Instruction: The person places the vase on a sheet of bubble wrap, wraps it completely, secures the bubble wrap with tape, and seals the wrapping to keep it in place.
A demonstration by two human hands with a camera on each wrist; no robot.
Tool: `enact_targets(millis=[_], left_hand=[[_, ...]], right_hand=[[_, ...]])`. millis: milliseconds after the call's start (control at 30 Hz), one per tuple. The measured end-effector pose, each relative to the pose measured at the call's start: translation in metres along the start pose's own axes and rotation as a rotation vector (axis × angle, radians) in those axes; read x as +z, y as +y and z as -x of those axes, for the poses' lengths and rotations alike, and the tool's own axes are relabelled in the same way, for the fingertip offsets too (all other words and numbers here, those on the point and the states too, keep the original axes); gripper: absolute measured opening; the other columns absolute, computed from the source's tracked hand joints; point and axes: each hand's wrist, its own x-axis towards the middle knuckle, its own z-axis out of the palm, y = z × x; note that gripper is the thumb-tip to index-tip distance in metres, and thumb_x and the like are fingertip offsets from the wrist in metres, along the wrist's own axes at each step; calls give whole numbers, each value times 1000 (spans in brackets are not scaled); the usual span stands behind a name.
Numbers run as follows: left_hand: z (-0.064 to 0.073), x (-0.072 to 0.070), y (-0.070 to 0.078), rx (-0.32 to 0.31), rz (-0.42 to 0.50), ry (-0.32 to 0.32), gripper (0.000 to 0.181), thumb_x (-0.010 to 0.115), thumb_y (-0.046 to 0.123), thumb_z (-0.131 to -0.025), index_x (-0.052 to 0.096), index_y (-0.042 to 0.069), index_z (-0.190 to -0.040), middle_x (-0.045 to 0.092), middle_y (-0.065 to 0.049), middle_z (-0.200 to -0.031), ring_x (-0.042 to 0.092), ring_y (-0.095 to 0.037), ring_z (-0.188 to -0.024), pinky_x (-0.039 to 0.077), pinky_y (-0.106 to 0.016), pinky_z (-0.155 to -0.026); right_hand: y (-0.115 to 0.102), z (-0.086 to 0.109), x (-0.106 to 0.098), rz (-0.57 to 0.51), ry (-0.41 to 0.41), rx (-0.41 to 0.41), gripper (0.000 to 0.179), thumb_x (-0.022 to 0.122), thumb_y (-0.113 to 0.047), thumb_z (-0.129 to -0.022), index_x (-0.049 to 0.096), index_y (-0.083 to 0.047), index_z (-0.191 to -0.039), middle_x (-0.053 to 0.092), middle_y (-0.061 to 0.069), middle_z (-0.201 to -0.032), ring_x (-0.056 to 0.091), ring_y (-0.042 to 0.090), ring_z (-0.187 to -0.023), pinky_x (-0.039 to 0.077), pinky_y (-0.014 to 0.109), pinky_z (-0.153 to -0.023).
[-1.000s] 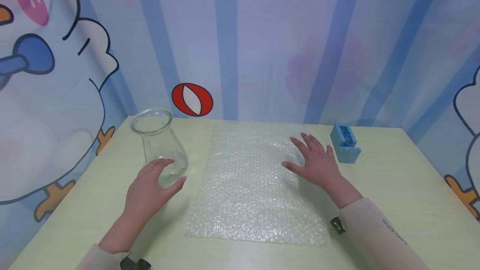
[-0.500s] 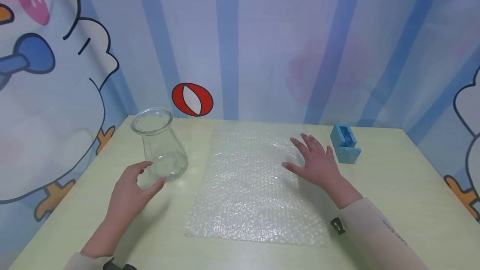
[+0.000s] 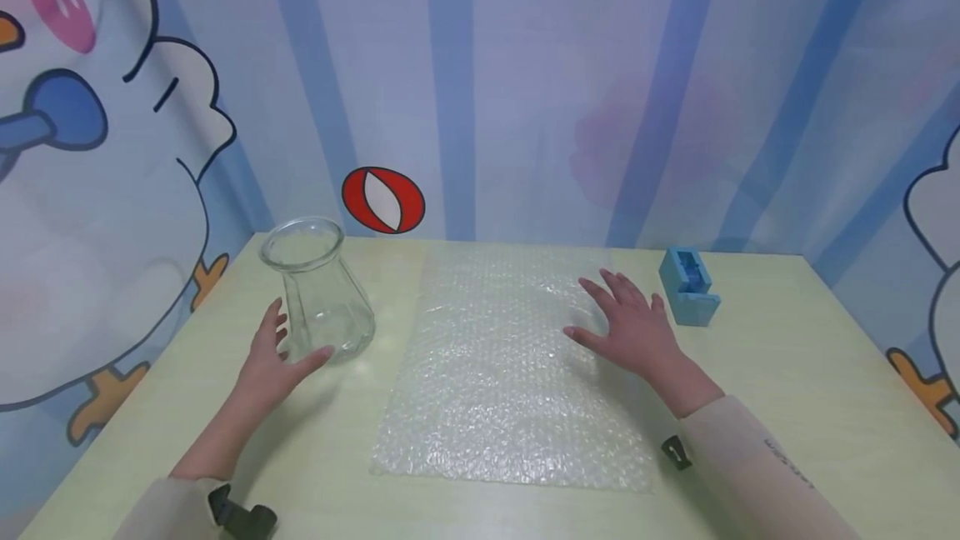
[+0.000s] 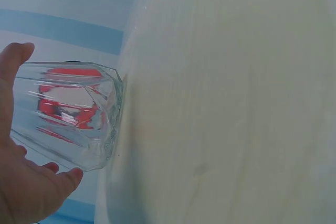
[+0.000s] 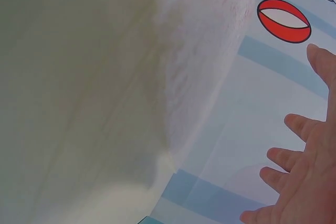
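A clear glass vase [image 3: 330, 298] with a flared rim stands upright at the left of the table. Close in front of it is my left hand [image 3: 270, 365], thumb and fingers spread apart around its near side; whether they touch the glass I cannot tell. The left wrist view shows the vase [image 4: 73, 114] between the thumb and fingers of that hand [image 4: 26, 177]. Over the right part of a flat sheet of bubble wrap [image 3: 510, 373] hovers my right hand [image 3: 637, 332], its fingers spread and holding nothing. In the right wrist view this hand [image 5: 310, 182] is at the right edge.
A light blue tape dispenser [image 3: 690, 290] stands at the back right of the pale table [image 3: 780, 357], beyond the right hand. Behind the table hangs a striped backdrop [image 3: 525, 90] with printed cartoon figures and a red ball.
My left hand first drew back to the left from the vase, then moved slightly forward with its fingers spreading wider. The right hand, vase and bubble wrap stayed in place.
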Motion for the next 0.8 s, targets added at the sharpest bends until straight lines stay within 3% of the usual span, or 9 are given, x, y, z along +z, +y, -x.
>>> enact_targets(millis=[333, 567, 800], left_hand=[[-16, 2, 1, -85, 74, -7, 116, 69, 31, -96, -25, 12, -160, -7, -29, -170, 4, -49, -159, 22, -60, -127], [-24, 6, -1, -72, 84, -6, 122, 73, 31, -92, -26, 14, -160, -9, -28, -170, 5, -50, -158, 18, -64, -127], [-30, 15, -1, -84, 97, 43, 125, 77, 27, -89, -25, 12, -161, -12, -26, -171, 2, -48, -159, 13, -63, -128]], right_hand=[[0, 0, 0, 4, 10, 0, 78, 61, -52, -95, 39, -11, -157, 32, 24, -165, 28, 47, -153, 24, 80, -115], [0, -1, 0, 2, 8, 1, 78, 61, -52, -95, 39, -11, -157, 31, 24, -165, 28, 47, -154, 24, 80, -115], [-2, -1, 1, -6, 0, -7, 78, 61, -52, -95, 39, -10, -157, 31, 25, -165, 28, 47, -154, 24, 80, -114]])
